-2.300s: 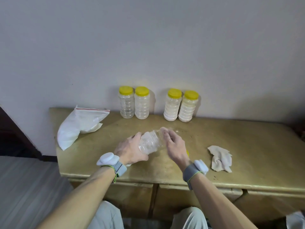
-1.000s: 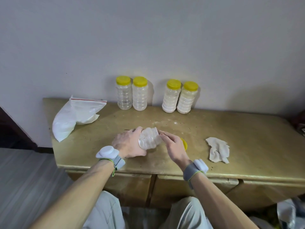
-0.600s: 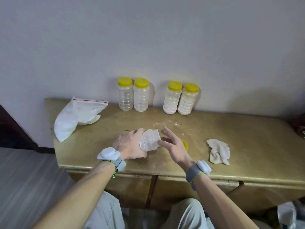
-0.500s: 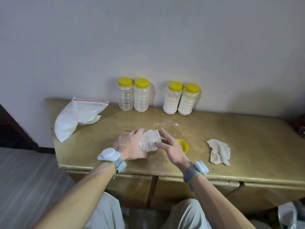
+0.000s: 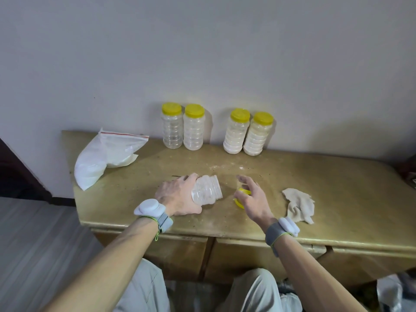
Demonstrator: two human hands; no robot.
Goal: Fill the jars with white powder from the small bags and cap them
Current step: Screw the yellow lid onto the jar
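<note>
Worn tabletop [image 5: 337, 188]: left hand [image 5: 177, 197] grips unlabelled tilted jar [image 5: 207, 192]; right hand [image 5: 252, 197] open over yellow cap [image 5: 244, 192].

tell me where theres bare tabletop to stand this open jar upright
Best: the wide patch right of the cloth toward the table end. Also free: between the powder bag and the left hand. Crowded: the back wall row of capped jars, and around the yellow lid.

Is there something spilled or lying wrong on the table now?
Yes. White powder dust is scattered on the worn yellowish table before the four capped jars, and the left hand holds the uncapped clear plastic jar tilted sideways.
</note>
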